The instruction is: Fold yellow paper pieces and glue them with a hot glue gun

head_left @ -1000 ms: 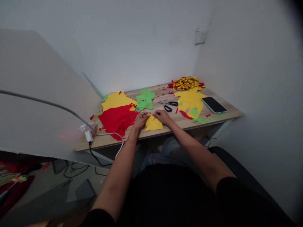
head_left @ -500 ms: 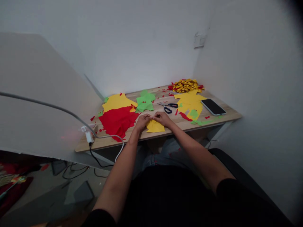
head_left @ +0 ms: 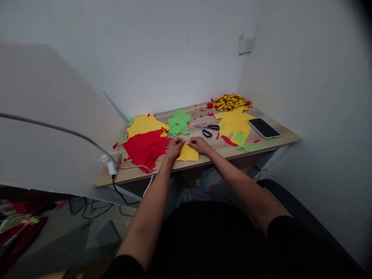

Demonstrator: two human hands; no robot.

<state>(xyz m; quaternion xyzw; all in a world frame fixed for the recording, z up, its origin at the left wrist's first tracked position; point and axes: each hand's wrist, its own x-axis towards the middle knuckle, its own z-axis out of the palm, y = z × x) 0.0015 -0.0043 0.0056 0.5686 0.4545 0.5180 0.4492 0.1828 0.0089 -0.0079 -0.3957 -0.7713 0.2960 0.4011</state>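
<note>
Between my two hands, at the table's front edge, is a small yellow sheet (head_left: pixel 188 153) that looks like paper or felt. My left hand (head_left: pixel 174 148) pinches its upper left edge, fingers closed. On the other side my right hand (head_left: pixel 200 145) is closed in a pinch at its top edge; the fingertips of both hands nearly meet. Crumpled red sheet (head_left: pixel 145 149) lies just left of my left hand. Beyond my hands are green pieces (head_left: pixel 179 123) and scissors (head_left: pixel 207 133) with dark handles, their blades pointing left.
A phone (head_left: pixel 264 128) lies at the right by cut yellow sheets (head_left: pixel 236 124). Behind them is a pile of folded yellow and red pieces (head_left: pixel 229 102). More yellow sheet (head_left: pixel 145 124) lies at the back left. A white plug adapter (head_left: pixel 111 166) with cables hangs at the left edge.
The yellow sheet lies flatter and a little further left between my hands. My fingertips have moved slightly apart. The view has shifted a little.
</note>
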